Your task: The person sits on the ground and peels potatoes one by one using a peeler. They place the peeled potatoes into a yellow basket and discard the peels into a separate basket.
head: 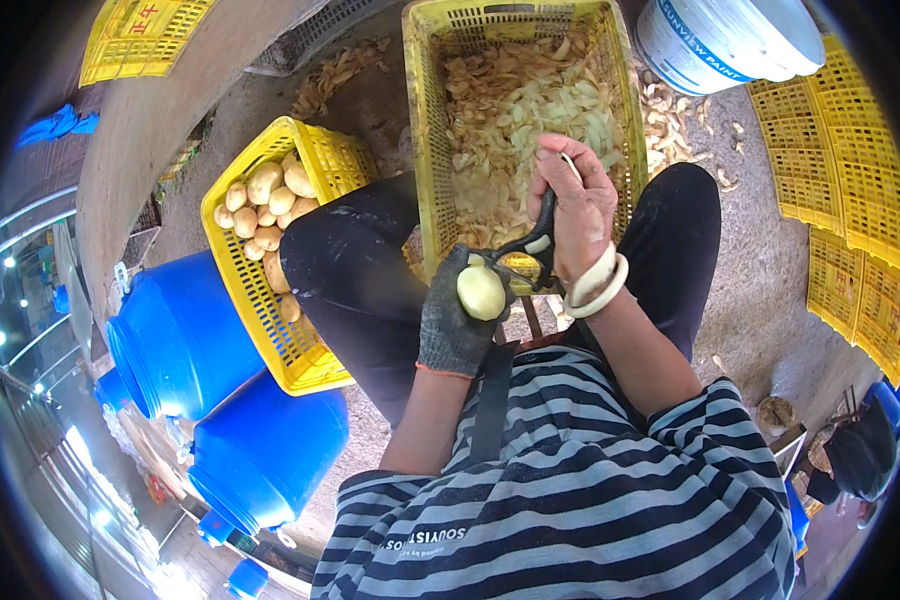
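A pale peeled potato (482, 291) rests in my left hand (450, 322), which wears a dark grey knit glove with an orange cuff edge. Bare, with a cream band at the wrist, my right hand (581, 202) grips a black-handled peeler (544, 232). The peeler's head reaches to the top of the potato; whether its blade touches is hard to tell. Below both hands, between my knees, stands a yellow plastic crate (418, 150) holding many potato peelings (525, 105). Beside my left thigh, a tilted yellow crate (319, 371) contains several tan potatoes (265, 182).
Blue plastic barrels (195, 330) lie to the left, close to the potato crate. A white paint bucket (720, 41) stands at the upper right, near scattered peelings (667, 124) on the floor. Stacked yellow crates (832, 142) line the right side. Another person (859, 454) is at the lower right.
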`<state>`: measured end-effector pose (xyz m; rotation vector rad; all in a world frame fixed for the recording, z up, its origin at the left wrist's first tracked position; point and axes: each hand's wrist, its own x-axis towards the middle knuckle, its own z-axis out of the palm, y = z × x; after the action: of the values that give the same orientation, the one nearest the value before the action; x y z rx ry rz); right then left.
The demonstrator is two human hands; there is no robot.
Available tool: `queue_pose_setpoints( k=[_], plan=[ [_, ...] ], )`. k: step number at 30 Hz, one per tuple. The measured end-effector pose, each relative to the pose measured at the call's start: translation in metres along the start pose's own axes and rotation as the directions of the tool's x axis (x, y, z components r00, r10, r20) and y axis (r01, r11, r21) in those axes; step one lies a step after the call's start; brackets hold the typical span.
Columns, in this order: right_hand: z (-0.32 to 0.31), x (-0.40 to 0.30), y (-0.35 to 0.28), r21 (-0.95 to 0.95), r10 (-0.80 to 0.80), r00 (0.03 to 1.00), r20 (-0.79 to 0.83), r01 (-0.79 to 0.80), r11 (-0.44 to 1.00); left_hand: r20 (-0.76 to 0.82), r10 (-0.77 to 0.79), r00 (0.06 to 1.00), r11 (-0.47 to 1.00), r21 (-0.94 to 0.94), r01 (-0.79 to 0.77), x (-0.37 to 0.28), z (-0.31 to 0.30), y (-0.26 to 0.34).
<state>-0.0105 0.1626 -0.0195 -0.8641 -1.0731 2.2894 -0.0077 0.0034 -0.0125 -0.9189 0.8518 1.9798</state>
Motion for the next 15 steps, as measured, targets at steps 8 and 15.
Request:
queue_pose_setpoints(
  k=[8,15],
  plan=[
    [0.004,-0.027,-0.006,-0.046,0.272,0.959,0.074,-0.269,0.962,0.209,0.444,0.871,0.717,0.5,-0.486,0.003,-0.001,-0.002],
    [0.002,-0.044,0.006,-0.268,0.353,0.92,0.17,-0.302,0.915,0.144,0.507,0.85,0.789,0.32,-0.525,0.004,0.014,0.008]
  ],
)
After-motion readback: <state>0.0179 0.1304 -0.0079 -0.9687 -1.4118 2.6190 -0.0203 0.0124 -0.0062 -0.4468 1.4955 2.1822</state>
